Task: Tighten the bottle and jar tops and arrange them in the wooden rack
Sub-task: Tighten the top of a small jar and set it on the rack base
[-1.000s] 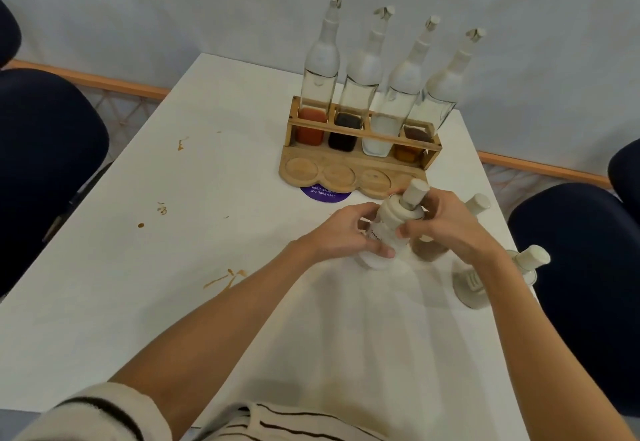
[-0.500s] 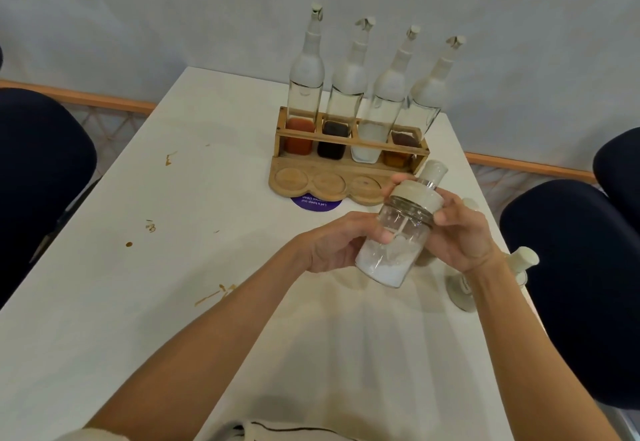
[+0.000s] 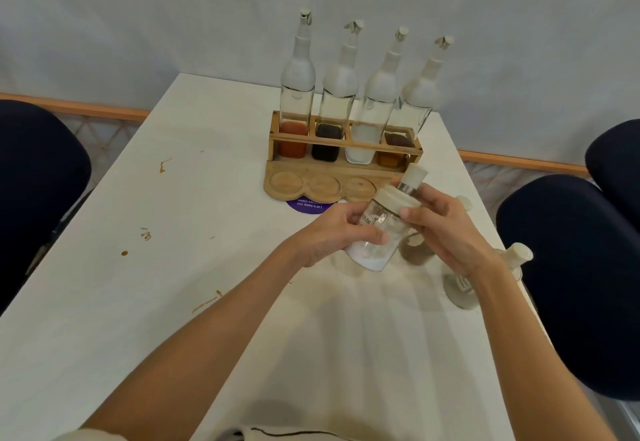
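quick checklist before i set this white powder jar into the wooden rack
1. Grip: left hand wraps the glass body of the clear jar of white powder, right hand is on its cream lid: ok.
2. Lid fully tightened: cannot tell.
3. Jar upright: tilted, not ok.
4. Free spot: three round front recesses of the wooden rack are visibly empty: ok.
5. Back row: four tall glass bottles stand seated: ok.
6. Remaining jars: two beige-filled jars wait on the white table: not ok.
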{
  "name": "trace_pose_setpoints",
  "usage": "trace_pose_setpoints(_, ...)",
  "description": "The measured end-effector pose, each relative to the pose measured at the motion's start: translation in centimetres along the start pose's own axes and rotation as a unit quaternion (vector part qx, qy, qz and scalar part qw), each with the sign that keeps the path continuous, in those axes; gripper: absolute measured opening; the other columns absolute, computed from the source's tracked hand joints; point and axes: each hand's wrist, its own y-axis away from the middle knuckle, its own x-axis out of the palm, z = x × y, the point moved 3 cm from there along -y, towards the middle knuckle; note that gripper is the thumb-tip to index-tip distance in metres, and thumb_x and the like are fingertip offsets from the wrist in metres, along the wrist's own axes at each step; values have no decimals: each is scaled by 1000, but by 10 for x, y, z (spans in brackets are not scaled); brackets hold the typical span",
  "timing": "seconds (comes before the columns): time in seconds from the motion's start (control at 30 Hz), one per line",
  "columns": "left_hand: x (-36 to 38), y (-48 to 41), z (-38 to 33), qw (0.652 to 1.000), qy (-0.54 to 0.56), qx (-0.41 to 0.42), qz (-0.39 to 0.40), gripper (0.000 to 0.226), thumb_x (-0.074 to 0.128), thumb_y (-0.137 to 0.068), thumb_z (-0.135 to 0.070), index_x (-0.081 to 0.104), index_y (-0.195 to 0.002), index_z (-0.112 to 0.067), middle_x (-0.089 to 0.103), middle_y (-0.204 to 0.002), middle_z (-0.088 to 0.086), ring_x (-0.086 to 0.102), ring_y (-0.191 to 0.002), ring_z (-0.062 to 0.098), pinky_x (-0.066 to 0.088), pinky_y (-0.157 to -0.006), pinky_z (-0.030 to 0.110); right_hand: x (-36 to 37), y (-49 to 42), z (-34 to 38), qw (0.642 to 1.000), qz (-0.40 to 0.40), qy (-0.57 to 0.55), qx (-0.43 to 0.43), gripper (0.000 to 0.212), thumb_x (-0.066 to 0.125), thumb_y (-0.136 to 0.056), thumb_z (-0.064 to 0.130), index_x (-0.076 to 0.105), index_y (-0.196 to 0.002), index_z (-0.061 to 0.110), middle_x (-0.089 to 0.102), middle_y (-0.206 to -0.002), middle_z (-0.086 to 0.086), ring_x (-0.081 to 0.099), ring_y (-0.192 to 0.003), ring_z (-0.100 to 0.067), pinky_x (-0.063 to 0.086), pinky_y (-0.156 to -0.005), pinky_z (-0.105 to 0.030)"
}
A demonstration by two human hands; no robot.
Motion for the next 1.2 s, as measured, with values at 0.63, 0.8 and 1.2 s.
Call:
trace_pose_setpoints(0.63,6,5,-3,999,53,-6,-3,33,73,-84,-11,62,-105,-33,69,-112,-4,62,-112,20,51,-100,41,16,5,7,994,-78,-73,-5,49,71,-76,24,63,-122,10,73,-105,-6,69,-100,-23,52,-84,-34)
trace_pose_setpoints(0.8,8,11,-6,988,138,-32,68,36,68,-79,-13,62,-113,-20,70,-109,2,64,-109,23,51,-98,40,20,8,7,997,-28,-66,25,77,79,-64,43,55,-131,15,68,-120,-11,66,-111,-27,54,-91,-40)
trace_pose_setpoints(1.2,33,17,-4,999,-1,30,-12,42,78,-80,-20,57,-115,-31,70,-103,-13,67,-95,0,53,-78,15,22,6,-7,991,-118,-68,3,60,76,-58,32,63,-113,13,70,-109,-18,66,-106,-36,52,-94,-56)
